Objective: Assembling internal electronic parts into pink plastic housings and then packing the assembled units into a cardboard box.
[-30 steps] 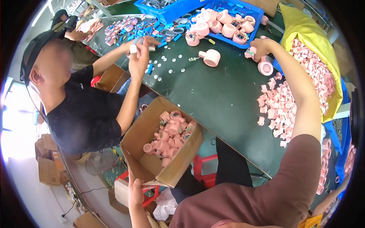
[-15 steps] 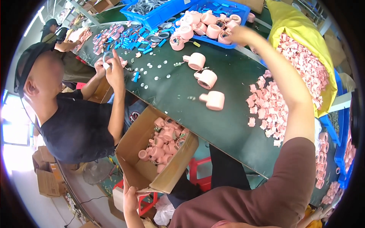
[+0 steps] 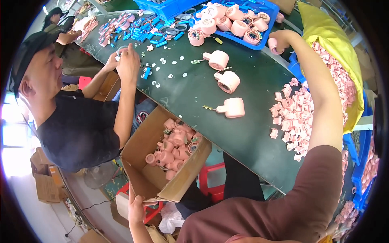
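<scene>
My right hand (image 3: 285, 37) is closed around a pink round housing (image 3: 275, 47), just beyond the right side of a blue tray (image 3: 271, 25) heaped with similar pink housings. At the lower left, my left hand (image 3: 137, 204) grips the near edge of an open cardboard box (image 3: 172, 190). Inside the box lies a pile of pink housings (image 3: 174, 152), some showing green parts and wires. Three pink housings with short stems stand apart on the green table: one upper (image 3: 219, 60), one middle (image 3: 228, 82) and one lower (image 3: 231, 108).
Small pink pieces (image 3: 293, 117) lie heaped at the right, beside a yellow sack (image 3: 352, 89) of more. Blue cylinders (image 3: 142, 34) and grey rings cover the far left table. A co-worker in black (image 3: 81, 125) sits left, hands raised. A red stool (image 3: 211, 180) stands below the table.
My right hand has moved right, off the tray's edge, and a pink housing now shows in it. My left hand stays on the box. The whole view has shifted slightly.
</scene>
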A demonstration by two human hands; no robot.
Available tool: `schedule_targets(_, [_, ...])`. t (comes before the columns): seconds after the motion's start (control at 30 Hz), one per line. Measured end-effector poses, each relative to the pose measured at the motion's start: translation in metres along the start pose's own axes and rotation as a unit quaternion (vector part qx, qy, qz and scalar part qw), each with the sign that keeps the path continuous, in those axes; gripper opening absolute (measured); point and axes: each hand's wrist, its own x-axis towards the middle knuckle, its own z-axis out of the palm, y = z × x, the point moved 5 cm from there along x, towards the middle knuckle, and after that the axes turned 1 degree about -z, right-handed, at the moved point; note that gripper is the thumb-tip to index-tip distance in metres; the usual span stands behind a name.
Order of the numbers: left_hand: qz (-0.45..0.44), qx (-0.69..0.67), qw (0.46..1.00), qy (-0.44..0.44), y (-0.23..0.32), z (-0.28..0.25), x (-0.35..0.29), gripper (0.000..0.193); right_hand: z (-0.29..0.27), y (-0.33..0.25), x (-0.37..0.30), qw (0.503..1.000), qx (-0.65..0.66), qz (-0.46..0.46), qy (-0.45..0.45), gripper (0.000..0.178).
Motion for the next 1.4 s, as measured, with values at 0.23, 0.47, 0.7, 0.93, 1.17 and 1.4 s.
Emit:
schedule_targets(0.23, [0.012,0.027,1.0,-0.003,0.002,0.0,0.001,0.077,-0.004,-0.115,-0.041,0.972,0.126,-0.066,-0.187,0.062])
schedule_targets(0.47, [-0.01,0.008,0.998,-0.068,-0.006,0.008,0.031,0.079,-0.042,0.189,0.04,0.982,-0.115,0.089,0.117,0.019])
schedule_targets(0.7, [-0.049,0.044,0.998,0.015,0.036,0.034,0.015,0.082,-0.023,0.179,0.142,0.896,0.175,0.351,0.207,0.036])
schedule_targets(0.93, [-0.058,0.042,0.997,0.006,0.022,0.009,0.036,0.084,0.028,0.332,0.183,0.844,0.383,0.089,0.364,0.058])
schedule_targets(1.17, [-0.061,0.046,0.995,0.063,0.041,0.035,0.015,0.083,0.053,0.256,0.193,0.882,0.288,0.323,0.188,0.048])
schedule_targets(1.4, [-0.031,0.03,0.999,0.03,0.019,0.02,0.011,0.086,-0.003,0.17,0.131,0.862,0.212,0.408,0.215,0.032])
